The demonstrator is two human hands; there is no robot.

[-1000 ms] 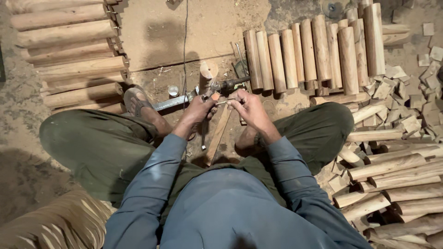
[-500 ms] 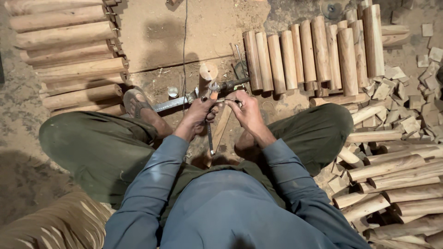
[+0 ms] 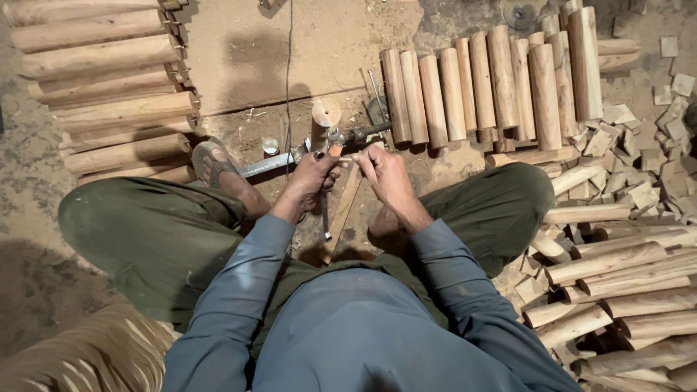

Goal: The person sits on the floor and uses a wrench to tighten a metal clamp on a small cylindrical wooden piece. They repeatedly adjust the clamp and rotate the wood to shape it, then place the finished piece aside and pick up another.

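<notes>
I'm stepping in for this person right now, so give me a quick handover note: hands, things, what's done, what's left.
Left hand: closed on a small tool at the metal fixture.
Right hand: grip pinching a thin metal piece toward the same spot.
Wooden strip lies on the ground between the legs.
Done: a row of rounded wooden pegs lies ahead.
Left: rough sticks heaped on the right.

Floor: bare dusty earth floor – scattered with sawdust and chips.
Board: flat pale wooden board lying on the ground, a thin dark cable crossing it.
Light: soft and even – a dark shadow at lower left.
Walls, windows: out of view.
</notes>
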